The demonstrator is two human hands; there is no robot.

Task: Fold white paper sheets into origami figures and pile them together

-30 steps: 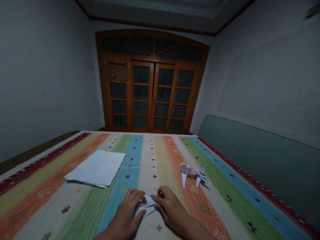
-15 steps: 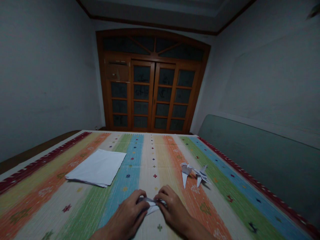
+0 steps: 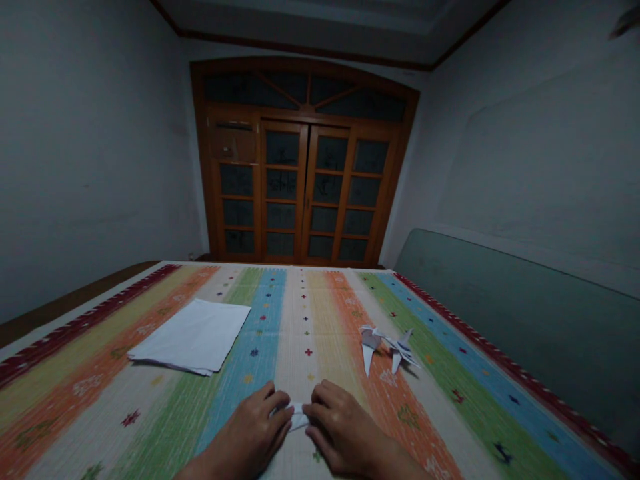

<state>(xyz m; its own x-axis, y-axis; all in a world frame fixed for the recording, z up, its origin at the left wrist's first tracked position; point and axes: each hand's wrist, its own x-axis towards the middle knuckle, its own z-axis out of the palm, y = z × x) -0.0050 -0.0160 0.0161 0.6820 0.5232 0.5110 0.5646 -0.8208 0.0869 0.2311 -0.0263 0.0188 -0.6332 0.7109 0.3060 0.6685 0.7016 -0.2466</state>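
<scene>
The folded paper (image 3: 299,419), small and white, is at the bottom centre of the frame, between the two hands and largely covered by their fingers. The left hand (image 3: 263,421) grips its left end, thumb and fingers closed on it; the right hand (image 3: 343,423) has its fingertips on the right end, but whether they pinch it or only press it cannot be told. Under both lies a striped cloth (image 3: 320,313), spread over the table (image 3: 75,292), whose brown edge shows along the left of the frame. At centre left a stack (image 3: 193,337) of white sheets lies flat, well apart from the hands, its near edges slightly uneven. At centre right, across an orange stripe, stand folded figures (image 3: 371,341) of white paper with pointed parts, close to one another. A green panel (image 3: 520,300) rises beyond the cloth at the right. In the upper middle is a wooden door (image 3: 301,193) with dark panes under an arched top, flanked by pale walls (image 3: 95,133), with a dim ceiling (image 3: 310,20) above.
</scene>
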